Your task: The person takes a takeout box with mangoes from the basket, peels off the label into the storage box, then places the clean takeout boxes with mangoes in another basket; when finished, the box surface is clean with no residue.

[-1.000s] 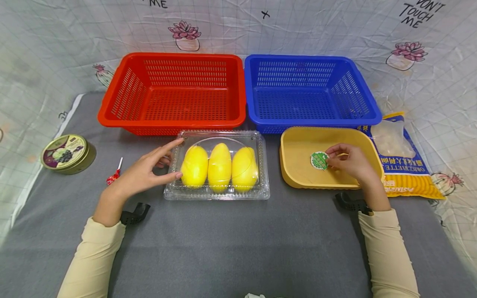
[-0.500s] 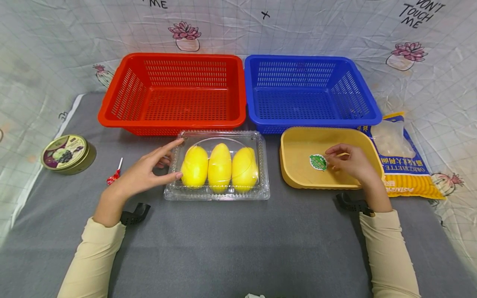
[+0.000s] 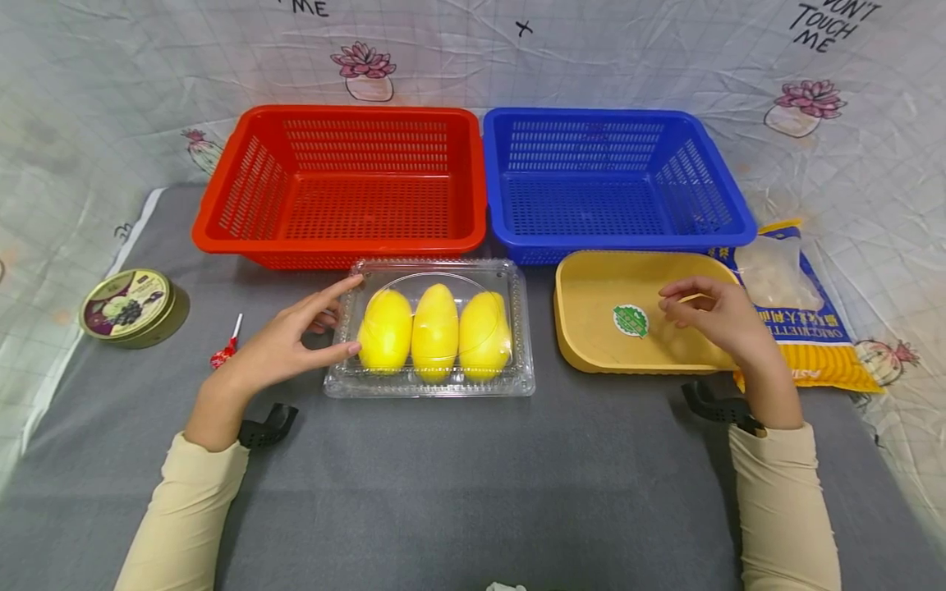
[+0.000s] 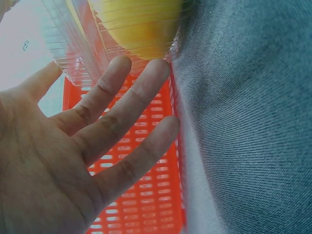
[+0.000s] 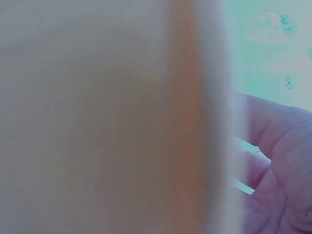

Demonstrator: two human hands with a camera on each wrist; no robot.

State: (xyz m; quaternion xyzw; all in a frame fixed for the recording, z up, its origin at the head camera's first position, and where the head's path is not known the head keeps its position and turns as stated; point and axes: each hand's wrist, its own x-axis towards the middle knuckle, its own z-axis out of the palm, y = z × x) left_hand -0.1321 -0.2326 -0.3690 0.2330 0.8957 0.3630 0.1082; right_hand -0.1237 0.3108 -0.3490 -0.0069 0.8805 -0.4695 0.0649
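My left hand (image 3: pixel 284 341) spreads its thumb and forefinger against the left side of a clear plastic clamshell box (image 3: pixel 343 381). Inside are three yellow mangoes (image 3: pixel 436 328) in a row. In the left wrist view its straight fingers (image 4: pixel 114 122) lie by the box's ridged edge. My right hand (image 3: pixel 720 320) hovers over the right part of a yellow tub (image 3: pixel 565 328), fingers loosely bent around nothing. A round green and white label (image 3: pixel 631 321) lies flat in the tub, left of those fingertips. The tub's blurred wall (image 5: pixel 97 122) hides much of the right wrist view.
A red basket (image 3: pixel 340 245) and a blue basket (image 3: pixel 621 241) stand side by side behind the box and tub. Right of the tub lies a pasta bag (image 3: pixel 820 361). A round tin (image 3: pixel 129 308) and a red lollipop (image 3: pixel 224 353) are at left.
My right hand has let go of the round label, which now lies in the tub, and has drawn back to the right. My left hand has stayed at the box.
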